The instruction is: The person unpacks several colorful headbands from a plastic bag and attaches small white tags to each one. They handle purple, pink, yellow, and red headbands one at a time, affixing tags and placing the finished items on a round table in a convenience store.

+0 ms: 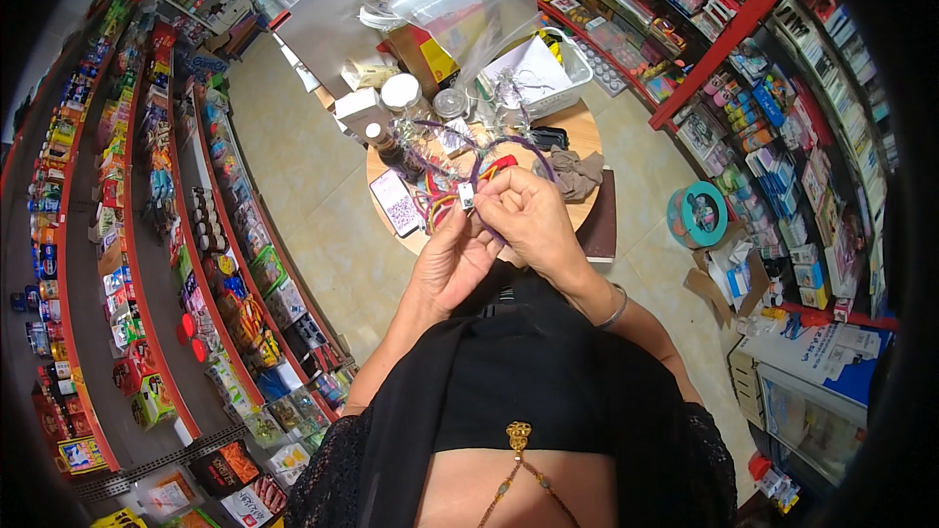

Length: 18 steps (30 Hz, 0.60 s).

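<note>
Over the near side of a round wooden table (386, 259), my two hands meet at a purple fuzzy stem (539, 155) that looks like a pipe cleaner bent into a loop. My left hand (455, 259) is closed, thumb up, around its lower part. Pinched fingers of my right hand (536, 227) grip the stem just above and beside it. A small white tag (467, 196) stands at my left thumb tip; what fastens it is hidden. Behind the fingers lie several red and yellow cords (427, 205) and silvery tinsel-like strands (421, 145).
On the table are a phone (395, 203), a dark bottle (380, 140), a white-lidded jar (401, 93), a black case (550, 137), a crumpled cloth (575, 172) and a white basket (579, 68). Stocked shelves (147, 235) flank both sides; a teal tub (697, 215) stands right.
</note>
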Available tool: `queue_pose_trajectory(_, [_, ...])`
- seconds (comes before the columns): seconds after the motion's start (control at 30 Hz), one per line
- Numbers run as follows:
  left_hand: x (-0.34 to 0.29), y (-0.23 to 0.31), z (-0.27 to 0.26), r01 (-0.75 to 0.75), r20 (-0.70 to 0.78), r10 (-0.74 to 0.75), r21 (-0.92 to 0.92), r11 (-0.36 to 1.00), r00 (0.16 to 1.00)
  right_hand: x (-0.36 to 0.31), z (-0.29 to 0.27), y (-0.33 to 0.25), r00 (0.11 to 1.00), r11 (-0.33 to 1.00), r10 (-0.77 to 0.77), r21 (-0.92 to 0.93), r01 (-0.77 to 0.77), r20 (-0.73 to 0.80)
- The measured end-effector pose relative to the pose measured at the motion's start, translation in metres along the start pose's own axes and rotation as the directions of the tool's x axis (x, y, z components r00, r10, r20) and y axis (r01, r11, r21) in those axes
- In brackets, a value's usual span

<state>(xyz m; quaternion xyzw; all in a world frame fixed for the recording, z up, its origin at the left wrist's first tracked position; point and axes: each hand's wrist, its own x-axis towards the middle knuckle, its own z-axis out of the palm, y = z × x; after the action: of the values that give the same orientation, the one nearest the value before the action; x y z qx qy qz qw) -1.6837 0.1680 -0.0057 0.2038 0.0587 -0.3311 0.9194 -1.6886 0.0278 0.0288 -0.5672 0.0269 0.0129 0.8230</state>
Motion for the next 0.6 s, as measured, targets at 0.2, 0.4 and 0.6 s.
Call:
queue_pose_trajectory(0.2, [0.0019, -0.0018, -0.0012, -0.067, -0.037, 0.069, 0.067, 0.996, 0.997, 0.0004, -0.0006, -0.0009, 0.999, 0.999, 0.036, -0.003, -0.036, 0.009])
queue_pose_trajectory(0.4, [0.0037, -0.0002, -0.0051, -0.121, -0.02, 0.127, 0.168, 0.978, 0.992, 0.0014, -0.0009, -0.0023, 0.998, 0.998, 0.062, 0.022, -0.063, 0.03])
queue_pose_trajectory(0.6, [0.0038, 0.0008, -0.0022, -0.122, -0.023, 0.131, 0.222, 0.967, 0.991, 0.0029, -0.003, 0.006, 1.0, 0.998, 0.02, 0.053, -0.021, 0.022])
